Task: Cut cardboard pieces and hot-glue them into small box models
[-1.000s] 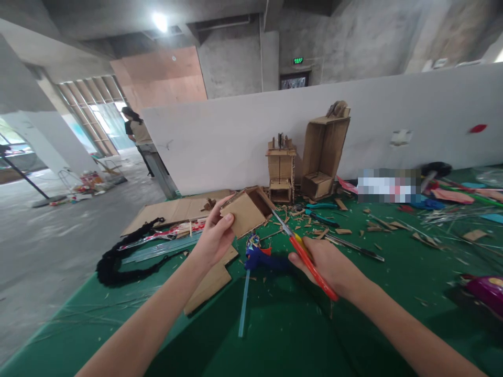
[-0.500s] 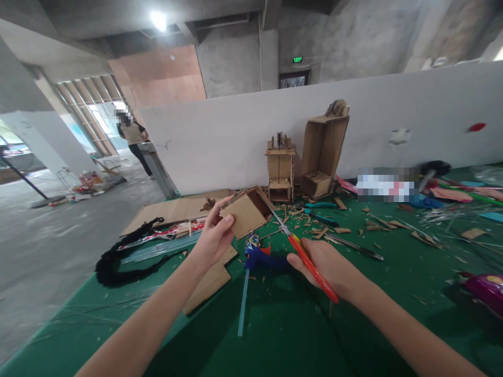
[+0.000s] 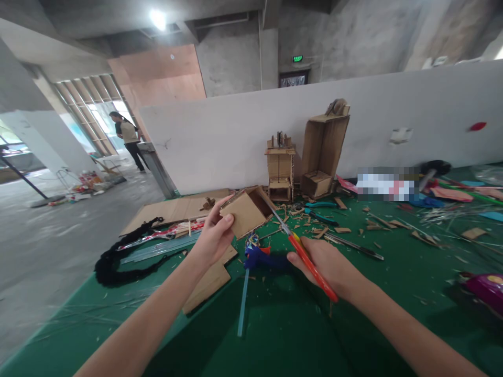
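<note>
My left hand grips a small open cardboard box by its left side, thumb on the near face, holding it tilted above the green table. My right hand is closed around a pair of scissors with red and yellow handles. The scissor blades point up and left, and their tips meet the box's right edge; whether cardboard lies between the blades I cannot tell. Beneath the hands is a glue gun with a blue body, a pale glue stick projecting from it toward me.
Behind stand a small cardboard structure and a taller cardboard box against a white partition. Cardboard scraps, teal pliers and a craft knife lie to the right. Black yarn and a cut cardboard piece lie left.
My hands, the box and the scissors hold almost the same position. In the background at left, a person has turned and shifted slightly.
</note>
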Tool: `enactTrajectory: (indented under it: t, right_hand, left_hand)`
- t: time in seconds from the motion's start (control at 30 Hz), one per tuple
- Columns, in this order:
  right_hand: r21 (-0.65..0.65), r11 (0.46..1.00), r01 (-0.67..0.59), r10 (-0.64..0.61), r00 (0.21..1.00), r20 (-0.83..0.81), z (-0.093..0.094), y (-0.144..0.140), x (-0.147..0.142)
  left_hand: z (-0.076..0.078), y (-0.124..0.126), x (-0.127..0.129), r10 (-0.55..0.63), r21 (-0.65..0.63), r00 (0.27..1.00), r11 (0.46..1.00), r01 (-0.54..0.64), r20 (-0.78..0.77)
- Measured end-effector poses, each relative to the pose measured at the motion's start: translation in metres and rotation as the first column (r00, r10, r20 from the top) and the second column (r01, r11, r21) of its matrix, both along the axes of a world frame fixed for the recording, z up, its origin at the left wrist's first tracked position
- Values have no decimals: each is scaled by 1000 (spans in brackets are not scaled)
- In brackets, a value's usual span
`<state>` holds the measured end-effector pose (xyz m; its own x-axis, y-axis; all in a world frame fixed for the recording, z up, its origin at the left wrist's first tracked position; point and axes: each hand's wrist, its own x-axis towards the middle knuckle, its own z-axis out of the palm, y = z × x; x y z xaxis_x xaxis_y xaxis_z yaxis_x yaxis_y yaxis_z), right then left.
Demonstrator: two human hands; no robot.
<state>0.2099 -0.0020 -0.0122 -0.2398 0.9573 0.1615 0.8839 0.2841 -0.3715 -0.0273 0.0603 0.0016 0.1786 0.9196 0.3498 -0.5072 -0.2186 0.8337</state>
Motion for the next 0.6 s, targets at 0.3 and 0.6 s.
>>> enactTrajectory:
  t: [0.3,0.6]
  right_hand:
    - [6,999,49,-49,998,40,-4,4,-3]
    - [132,989,66,-82,990,118,-6,5,-2]
  left_hand:
    - [4,-3,2,8,-24,999,1000,-7,33]
    - [8,-6,0,-17,-28,998,999,19,61]
